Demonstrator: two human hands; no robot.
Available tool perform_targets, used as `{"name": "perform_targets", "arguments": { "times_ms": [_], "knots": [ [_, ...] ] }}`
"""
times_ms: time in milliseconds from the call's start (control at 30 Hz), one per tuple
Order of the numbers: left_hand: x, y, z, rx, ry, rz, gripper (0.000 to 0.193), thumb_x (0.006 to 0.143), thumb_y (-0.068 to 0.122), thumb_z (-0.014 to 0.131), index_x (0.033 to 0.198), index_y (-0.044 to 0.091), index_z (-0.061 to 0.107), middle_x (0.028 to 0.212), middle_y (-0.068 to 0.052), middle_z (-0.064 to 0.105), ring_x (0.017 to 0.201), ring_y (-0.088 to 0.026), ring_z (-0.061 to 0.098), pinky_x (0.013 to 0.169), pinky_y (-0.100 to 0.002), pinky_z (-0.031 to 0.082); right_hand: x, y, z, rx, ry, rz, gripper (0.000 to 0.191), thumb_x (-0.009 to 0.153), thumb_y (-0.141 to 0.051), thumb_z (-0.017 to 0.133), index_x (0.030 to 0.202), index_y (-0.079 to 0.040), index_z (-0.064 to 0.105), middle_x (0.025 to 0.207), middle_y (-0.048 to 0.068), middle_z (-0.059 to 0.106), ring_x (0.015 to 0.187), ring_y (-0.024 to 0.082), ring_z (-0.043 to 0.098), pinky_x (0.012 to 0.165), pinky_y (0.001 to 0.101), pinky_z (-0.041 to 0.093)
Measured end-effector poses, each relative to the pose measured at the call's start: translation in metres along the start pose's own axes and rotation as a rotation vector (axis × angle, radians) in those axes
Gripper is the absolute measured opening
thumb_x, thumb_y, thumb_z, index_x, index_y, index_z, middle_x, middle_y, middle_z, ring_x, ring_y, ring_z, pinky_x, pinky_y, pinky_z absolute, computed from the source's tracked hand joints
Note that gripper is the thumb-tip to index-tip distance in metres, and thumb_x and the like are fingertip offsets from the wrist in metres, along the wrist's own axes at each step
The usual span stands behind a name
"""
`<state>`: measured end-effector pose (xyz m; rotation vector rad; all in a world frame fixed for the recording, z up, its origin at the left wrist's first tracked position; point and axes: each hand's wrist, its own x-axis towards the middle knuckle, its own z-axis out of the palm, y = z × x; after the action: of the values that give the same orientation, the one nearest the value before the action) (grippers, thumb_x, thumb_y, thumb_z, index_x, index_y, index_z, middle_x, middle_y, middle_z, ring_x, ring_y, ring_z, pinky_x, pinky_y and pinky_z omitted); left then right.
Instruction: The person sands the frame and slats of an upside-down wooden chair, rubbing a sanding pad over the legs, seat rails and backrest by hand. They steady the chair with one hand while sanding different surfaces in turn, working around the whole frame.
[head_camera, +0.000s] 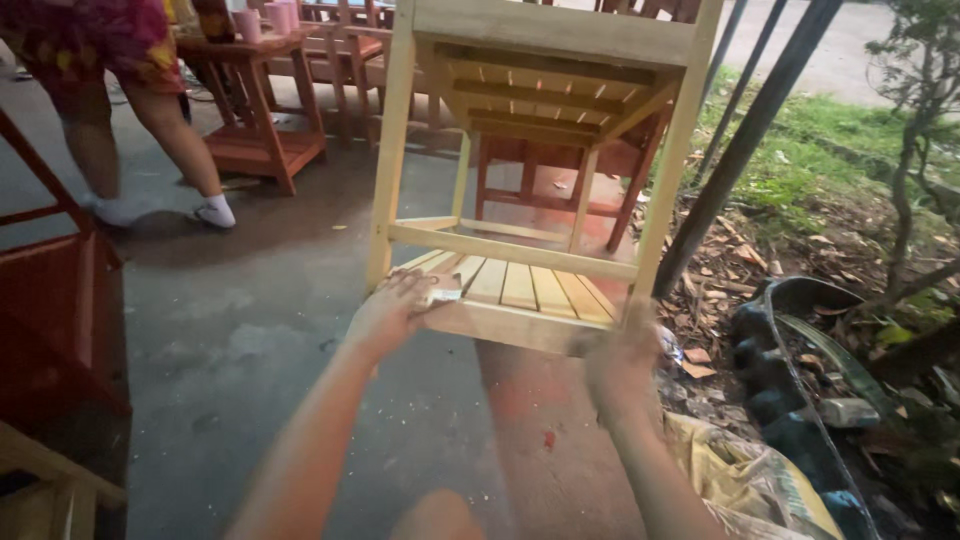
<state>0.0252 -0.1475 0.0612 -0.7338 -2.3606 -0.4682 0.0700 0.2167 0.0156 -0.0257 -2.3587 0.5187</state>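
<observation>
mostly the view is filled by an unpainted wooden stand (530, 150) with a slatted lower shelf (530, 290), standing on the grey concrete floor (250, 330) and leaning slightly toward the camera. behind it stand red-stained wooden stands (262, 120) of the same build, one carrying pink cups (270, 18). another person's bare legs in white shoes (170, 140) stand on the floor at upper left, well apart from the work. to the right, a strip of dirt with dry leaves (740, 250), grass and a dark slanting pole (745, 140). crumpled newspaper (750, 480) lies at the floor's edge near the right forearm. the left hand (392, 312) lies flat, fingers together, on the front left corner of the shelf, pressing a small pale piece, seemingly sandpaper (442, 296), against the wood. the right hand (622, 358) is blurred; it is at the front right corner of the shelf by the leg, apparently wrapped around the edge, though i cannot tell its grip for certain.
</observation>
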Motion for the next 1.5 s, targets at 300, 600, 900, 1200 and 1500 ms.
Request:
{"name": "perform_targets", "arguments": {
  "times_ms": [300, 600, 900, 1200, 1500],
  "knots": [
    [0.017, 0.103, 0.121, 0.056, 0.502, -0.110, 0.041, 0.086, 0.012, 0.062, 0.126, 0.004, 0.063, 0.125, -0.019, 0.066, 0.127, -0.038, 0.058, 0.119, -0.058, 0.035, 0.007, -0.004, 0.046, -0.253, -0.252, -0.281, 0.083, 0.083, -0.054, 0.069, 0.148, -0.013, 0.035, 0.144, 0.017, 0.042, 0.137, 0.039, 0.037, 0.116, 0.0696, 0.010],
    [0.000, 0.042, 0.067, 0.094, 0.311, -0.388, 0.034, 0.095, 0.020, 0.063, 0.124, 0.002, 0.064, 0.124, -0.023, 0.066, 0.119, -0.043, 0.060, 0.106, -0.053, 0.042, 0.009, 0.002, 0.045, -0.241, -0.273, -0.273, 0.079, 0.080, -0.052, 0.070, 0.141, -0.015, 0.038, 0.137, 0.013, 0.046, 0.135, 0.032, 0.037, 0.115, 0.0672, 0.016],
    [0.008, 0.091, 0.126, 0.240, 0.256, 0.004, 0.054, 0.086, 0.011, 0.061, 0.135, -0.010, 0.056, 0.134, -0.030, 0.062, 0.133, -0.045, 0.056, 0.119, -0.054, 0.037, 0.020, -0.004, 0.044, -0.278, -0.314, -0.273, 0.077, 0.081, -0.051, 0.071, 0.141, -0.015, 0.038, 0.134, 0.013, 0.046, 0.133, 0.033, 0.038, 0.112, 0.0648, 0.019],
    [-0.003, 0.055, 0.122, 0.352, 0.459, -0.282, 0.056, 0.089, 0.007, 0.059, 0.144, 0.002, 0.053, 0.146, -0.020, 0.055, 0.134, -0.040, 0.050, 0.117, -0.048, 0.034, 0.020, 0.000, 0.041, -0.240, -0.288, -0.277, 0.072, 0.084, -0.049, 0.070, 0.140, -0.015, 0.039, 0.133, 0.013, 0.045, 0.132, 0.033, 0.037, 0.112, 0.0638, 0.017],
    [-0.033, 0.053, 0.111, 0.311, 0.526, -0.276, 0.055, 0.086, 0.007, 0.065, 0.140, 0.000, 0.058, 0.138, -0.020, 0.062, 0.125, -0.037, 0.060, 0.108, -0.047, 0.048, 0.021, -0.004, 0.060, -0.273, -0.294, -0.264, 0.075, 0.079, -0.050, 0.070, 0.140, -0.019, 0.039, 0.135, 0.012, 0.046, 0.133, 0.032, 0.039, 0.114, 0.0620, 0.018]
  ]
}}
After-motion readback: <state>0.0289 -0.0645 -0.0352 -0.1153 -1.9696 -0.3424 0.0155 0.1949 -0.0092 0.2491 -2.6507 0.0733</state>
